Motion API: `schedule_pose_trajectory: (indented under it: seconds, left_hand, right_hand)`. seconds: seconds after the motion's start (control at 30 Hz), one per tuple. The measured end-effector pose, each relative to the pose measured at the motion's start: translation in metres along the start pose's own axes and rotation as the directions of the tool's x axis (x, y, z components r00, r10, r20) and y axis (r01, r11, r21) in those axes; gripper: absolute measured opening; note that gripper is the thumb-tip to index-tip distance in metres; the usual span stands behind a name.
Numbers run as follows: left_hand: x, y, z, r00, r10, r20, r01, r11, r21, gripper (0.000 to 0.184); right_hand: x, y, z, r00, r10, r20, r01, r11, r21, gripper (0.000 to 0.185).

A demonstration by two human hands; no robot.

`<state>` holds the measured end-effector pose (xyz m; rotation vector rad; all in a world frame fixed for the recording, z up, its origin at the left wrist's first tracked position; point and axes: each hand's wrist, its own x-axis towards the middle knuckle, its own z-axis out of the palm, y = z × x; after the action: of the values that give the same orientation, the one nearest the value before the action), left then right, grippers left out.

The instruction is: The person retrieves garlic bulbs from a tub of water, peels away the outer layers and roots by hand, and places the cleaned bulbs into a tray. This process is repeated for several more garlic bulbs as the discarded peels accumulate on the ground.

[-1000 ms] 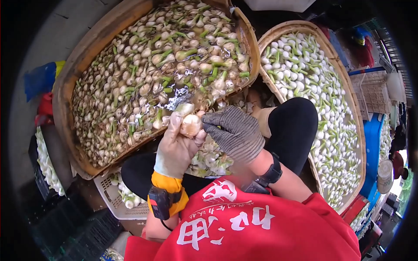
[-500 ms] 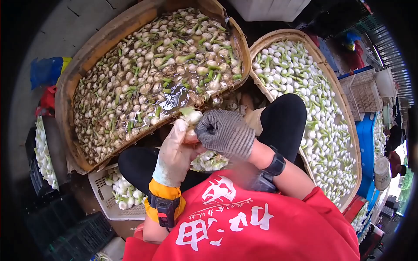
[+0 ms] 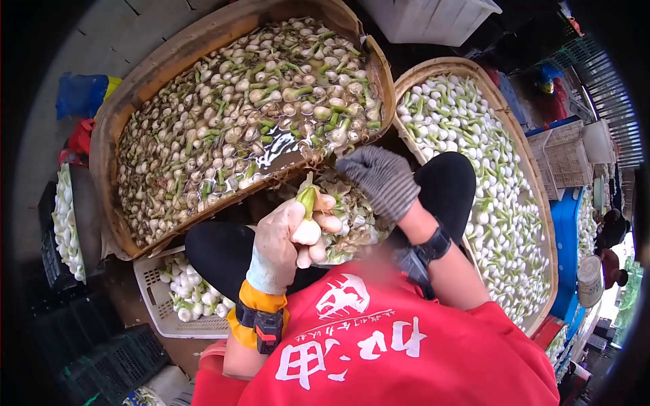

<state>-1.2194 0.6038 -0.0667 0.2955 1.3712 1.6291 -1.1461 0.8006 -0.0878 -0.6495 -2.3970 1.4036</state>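
Note:
My left hand (image 3: 274,240), in a pale glove with bare fingertips, grips a white garlic bulb (image 3: 307,231) with a short green stem pointing up. Beyond it, my right hand (image 3: 380,177) wears a grey ribbed glove and hovers apart from the bulb, near the front rim of the big tub. Its fingers are curled; whether anything is in them is hidden. Between my knees, below both hands, lies a heap of peeled skins (image 3: 362,227). The large tub (image 3: 112,128) ahead holds many unpeeled garlic bulbs in murky water.
To the right stands a second tub (image 3: 542,271) full of clean white bulbs with green stems. A white plastic basket (image 3: 159,304) with peeled bulbs sits beside my left leg. Dark crates (image 3: 115,365) are at lower left, and a white bin (image 3: 433,20) is at the top.
My right hand has pulled away from the bulb, moving up and right toward the tub rim. My left hand keeps the bulb, now in fuller view, and the skin heap is uncovered.

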Motion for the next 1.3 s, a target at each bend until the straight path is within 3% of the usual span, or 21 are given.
schedule_pose_trajectory:
  seconds: [0.1,0.17,0.2,0.27,0.33,0.4,0.43,0.5,0.57,0.67,0.7,0.73,0.77,0.8,0.87,1.0,1.1,1.17,1.2,1.27,1.3]
  left_hand:
    - [0.002,0.004,0.006,1.0,-0.017,0.023,0.015,0.997,0.07,0.055]
    - [0.002,0.002,0.0,0.993,0.022,0.118,-0.039,0.989,0.143,0.047]
    - [0.005,0.0,-0.001,0.992,0.016,0.126,-0.035,0.989,0.146,0.047]
    - [0.013,-0.003,-0.002,0.998,0.001,0.055,-0.028,0.865,0.5,0.038]
    - [0.018,-0.014,-0.015,0.994,-0.02,0.11,-0.044,0.834,0.551,0.031]
    - [0.016,-0.014,-0.016,0.983,-0.061,0.174,0.031,0.985,0.173,0.028]
    - [0.015,-0.012,-0.012,0.984,-0.061,0.17,0.032,0.985,0.17,0.028]
    - [0.012,-0.004,0.001,0.96,-0.222,0.172,0.27,0.898,-0.348,0.026]
    - [0.014,-0.011,-0.003,0.962,-0.2,0.188,0.257,0.896,-0.363,0.026]
    - [0.022,-0.016,-0.008,0.968,-0.144,0.205,0.213,0.905,-0.367,0.022]
    - [0.025,-0.019,-0.009,0.986,0.16,-0.057,-0.14,0.956,0.257,0.017]
    - [0.029,-0.022,-0.008,0.842,0.536,-0.069,-0.265,0.52,0.812,0.012]
    - [0.033,-0.023,-0.005,0.699,0.715,0.0,-0.371,0.363,0.855,0.008]
    - [0.035,-0.023,-0.005,0.701,0.713,0.002,-0.374,0.365,0.853,0.008]
    - [0.036,-0.021,-0.005,0.728,0.686,-0.012,-0.378,0.416,0.827,0.009]
    - [0.031,-0.018,0.006,0.917,0.281,-0.284,-0.148,0.899,0.412,0.009]
    - [0.036,-0.025,0.001,0.925,0.303,-0.23,-0.229,0.926,0.302,0.018]
    - [0.039,-0.015,0.005,0.917,0.34,-0.209,-0.283,0.923,0.259,0.022]
    - [0.045,-0.018,0.006,0.896,0.213,-0.391,-0.243,0.97,-0.029,0.027]
    - [0.046,0.006,-0.026,0.984,0.032,-0.176,-0.161,0.584,-0.795,0.03]
    - [0.049,0.006,-0.051,0.982,0.124,-0.146,-0.19,0.551,-0.813,0.03]
  right_hand:
    - [-0.011,-0.004,0.014,0.957,-0.29,-0.004,0.289,0.954,0.084,0.024]
    - [-0.014,-0.022,0.006,0.876,-0.431,0.216,0.473,0.855,-0.213,0.028]
    - [-0.013,-0.027,0.006,0.88,-0.425,0.21,0.466,0.858,-0.216,0.028]
    - [-0.01,-0.036,0.009,0.977,-0.029,0.212,0.051,0.993,-0.103,0.03]
    - [-0.008,-0.04,0.007,0.978,0.001,0.21,0.013,0.998,-0.068,0.032]
    - [-0.008,-0.038,0.005,0.963,0.022,0.269,-0.021,1.0,-0.005,0.028]
    - [-0.009,-0.033,0.005,0.958,-0.012,0.288,-0.008,0.998,0.067,0.024]
    - [-0.009,-0.019,0.006,0.953,-0.087,0.291,0.03,0.98,0.197,0.023]
    - [-0.007,-0.006,0.01,0.95,-0.133,0.282,0.014,0.921,0.388,0.025]
    - [-0.007,0.002,0.017,0.971,-0.003,0.239,-0.086,0.929,0.361,0.031]
    - [-0.006,0.009,0.023,0.983,0.019,0.184,-0.069,0.961,0.269,0.039]
    - [-0.008,0.01,0.027,0.983,0.022,0.182,-0.071,0.961,0.266,0.039]
    - [-0.014,0.009,0.031,0.983,0.06,0.173,-0.088,0.983,0.161,0.043]
    - [-0.017,0.01,0.034,0.982,0.098,0.16,-0.108,0.993,0.054,0.048]
    - [-0.016,0.014,0.027,0.98,0.068,0.188,-0.107,0.972,0.207,0.051]
    - [-0.01,-0.003,0.004,0.937,0.098,0.335,-0.214,0.92,0.327,0.034]
    - [-0.01,-0.008,0.001,0.964,0.02,0.264,-0.159,0.84,0.519,0.016]
    - [-0.013,-0.013,-0.003,0.981,-0.07,0.179,-0.016,0.899,0.438,0.016]
    - [-0.014,-0.015,-0.005,0.981,-0.17,0.098,0.127,0.932,0.34,0.016]
    - [-0.016,-0.013,-0.007,0.953,-0.301,0.018,0.28,0.905,0.321,0.018]
    - [-0.017,-0.005,-0.009,0.97,-0.24,-0.047,0.241,0.911,0.335,0.018]
